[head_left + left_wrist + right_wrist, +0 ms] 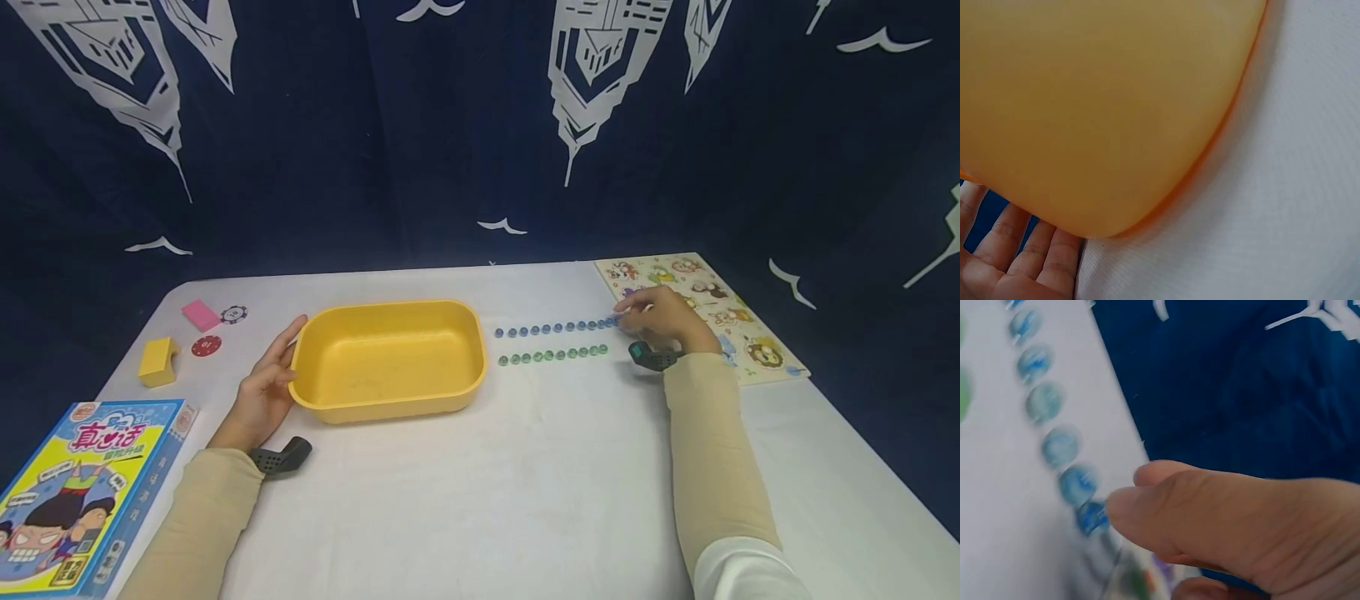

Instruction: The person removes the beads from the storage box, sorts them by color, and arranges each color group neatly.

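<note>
My left hand (pixel 262 392) is at the left end of a yellow plastic basin (pixel 390 414), its fingers lying fairly straight along the outer wall. Up close, the left wrist view shows those fingers (pixel 1035 256) just past the basin's edge. Across the table, my right hand (pixel 663 317) has its thumb and index fingertips at the right end of a row of blue glass marbles (pixel 558 328). The thumb tip partly covers the last blue marble (pixel 1091 517), which sits close against its neighbour. Green marbles (pixel 559 356) form a second row in front of the blue one.
An animal-picture board (pixel 764 352) lies under and beyond my right hand. At the left are a pink piece (pixel 200 315), a black-and-white chip (pixel 233 314), a red chip (pixel 206 346), a yellow block (pixel 157 362) and a colourful game box (pixel 82 500). Dark blue cloth (pixel 450 167) hangs behind.
</note>
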